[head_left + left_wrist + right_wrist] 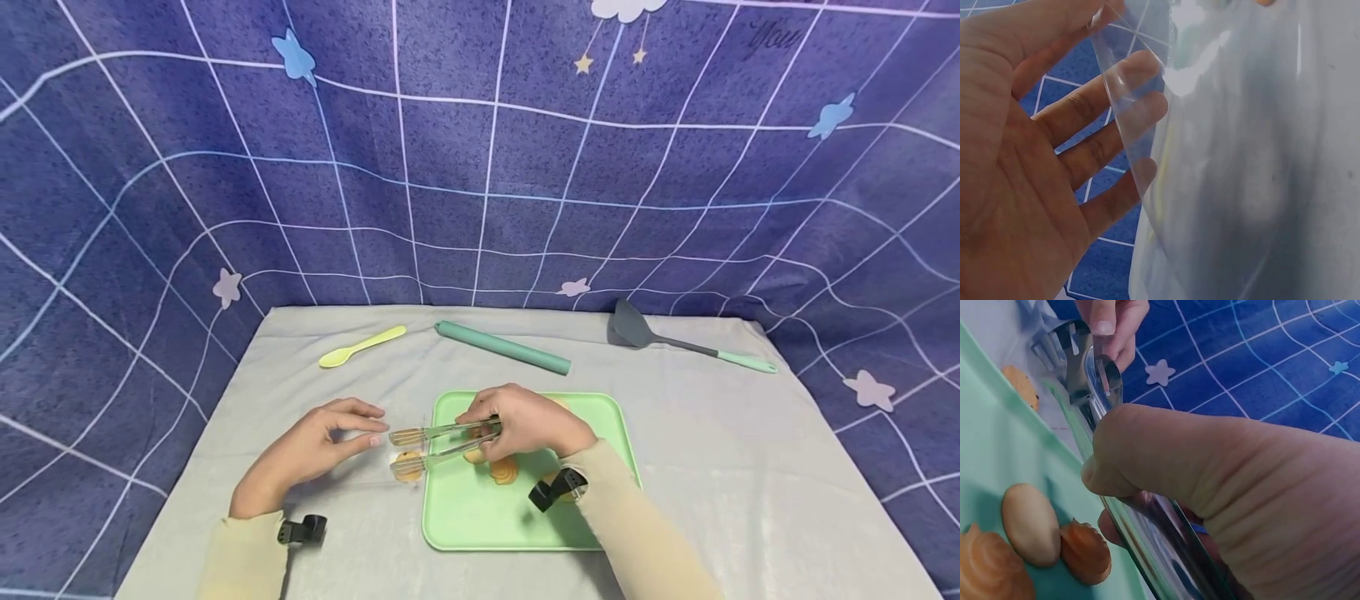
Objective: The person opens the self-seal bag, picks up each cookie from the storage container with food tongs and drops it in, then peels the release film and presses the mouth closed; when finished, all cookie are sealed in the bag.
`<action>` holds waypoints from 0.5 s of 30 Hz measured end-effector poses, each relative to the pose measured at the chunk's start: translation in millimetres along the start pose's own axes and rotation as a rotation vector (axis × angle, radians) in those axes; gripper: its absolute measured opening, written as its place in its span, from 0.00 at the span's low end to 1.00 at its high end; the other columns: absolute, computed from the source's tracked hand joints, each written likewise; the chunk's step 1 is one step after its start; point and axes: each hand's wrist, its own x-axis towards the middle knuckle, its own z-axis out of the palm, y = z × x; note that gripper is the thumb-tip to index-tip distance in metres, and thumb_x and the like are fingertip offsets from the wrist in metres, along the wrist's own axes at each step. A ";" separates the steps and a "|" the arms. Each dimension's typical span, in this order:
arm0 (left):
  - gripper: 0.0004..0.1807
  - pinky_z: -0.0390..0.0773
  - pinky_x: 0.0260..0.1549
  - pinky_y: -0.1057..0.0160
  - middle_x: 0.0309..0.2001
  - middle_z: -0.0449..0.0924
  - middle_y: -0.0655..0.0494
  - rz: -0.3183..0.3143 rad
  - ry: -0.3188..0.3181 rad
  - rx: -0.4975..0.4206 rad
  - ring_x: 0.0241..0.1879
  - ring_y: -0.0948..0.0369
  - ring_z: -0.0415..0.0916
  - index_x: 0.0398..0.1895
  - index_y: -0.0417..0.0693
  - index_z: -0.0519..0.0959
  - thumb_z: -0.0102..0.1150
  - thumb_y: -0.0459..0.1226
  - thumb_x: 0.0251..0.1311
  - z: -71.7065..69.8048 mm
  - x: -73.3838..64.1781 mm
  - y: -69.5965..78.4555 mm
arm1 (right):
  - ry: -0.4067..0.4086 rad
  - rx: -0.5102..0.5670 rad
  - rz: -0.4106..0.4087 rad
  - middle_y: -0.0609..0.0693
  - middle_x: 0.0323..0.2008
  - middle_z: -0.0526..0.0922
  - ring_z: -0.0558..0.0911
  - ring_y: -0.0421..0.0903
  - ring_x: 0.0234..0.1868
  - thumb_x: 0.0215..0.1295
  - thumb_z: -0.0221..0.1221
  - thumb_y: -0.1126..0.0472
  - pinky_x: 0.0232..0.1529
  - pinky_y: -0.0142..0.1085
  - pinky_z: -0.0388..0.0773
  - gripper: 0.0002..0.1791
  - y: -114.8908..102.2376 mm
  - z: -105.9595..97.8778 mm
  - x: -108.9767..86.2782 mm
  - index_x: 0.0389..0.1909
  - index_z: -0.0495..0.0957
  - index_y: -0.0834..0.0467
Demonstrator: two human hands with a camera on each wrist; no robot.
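Note:
My right hand [517, 421] grips metal tongs [453, 429] above the left part of a light green tray [525, 529]. Their slotted ends stand apart past the tray's left edge, and the nearer end overlaps a cookie with dark specks [408, 473]. At the left, my left hand [322, 442] pinches the edge of a clear plastic bag [1229, 156] between thumb and finger; its other fingers spread behind the film. On the tray lie several cookies, among them a swirled cookie [504, 472] and a smooth oval cookie [1030, 525], partly hidden by my right hand.
Behind the tray lie a yellow spoon [360, 347], a teal stick [502, 347] and a dark spatula with a mint handle [675, 342]. A pale cloth [750, 483] covers the table. Blue patterned fabric [480, 167] stands along the back and sides.

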 end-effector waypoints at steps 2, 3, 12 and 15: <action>0.11 0.72 0.57 0.65 0.53 0.83 0.54 -0.005 -0.002 -0.006 0.55 0.54 0.78 0.46 0.54 0.90 0.73 0.39 0.61 -0.3 0.4 0.6 | -0.004 -0.003 -0.002 0.50 0.41 0.85 0.79 0.38 0.31 0.52 0.64 0.69 0.32 0.28 0.77 0.23 1.5 -0.1 1.4 0.53 0.86 0.59; 0.11 0.72 0.57 0.65 0.53 0.83 0.55 -0.007 -0.003 -0.008 0.55 0.54 0.77 0.46 0.54 0.90 0.73 0.39 0.61 -0.3 0.4 0.6 | -0.005 0.002 0.000 0.51 0.41 0.85 0.79 0.38 0.31 0.52 0.64 0.70 0.33 0.28 0.77 0.23 1.4 -0.6 1.3 0.52 0.86 0.59; 0.11 0.71 0.57 0.67 0.53 0.83 0.55 -0.027 0.001 -0.008 0.55 0.56 0.77 0.46 0.50 0.90 0.73 0.40 0.61 -0.9 -0.2 0.2 | 0.010 0.002 -0.004 0.49 0.43 0.86 0.81 0.48 0.35 0.49 0.66 0.72 0.35 0.35 0.81 0.25 2.6 -10.7 -10.1 0.52 0.87 0.57; 0.11 0.71 0.57 0.69 0.53 0.83 0.53 -0.028 0.003 -0.019 0.55 0.56 0.77 0.46 0.49 0.90 0.73 0.39 0.61 -1.2 -0.5 0.0 | 0.017 -0.010 0.004 0.50 0.44 0.85 0.80 0.49 0.35 0.49 0.65 0.72 0.35 0.35 0.80 0.26 5.1 -14.6 -15.9 0.53 0.86 0.58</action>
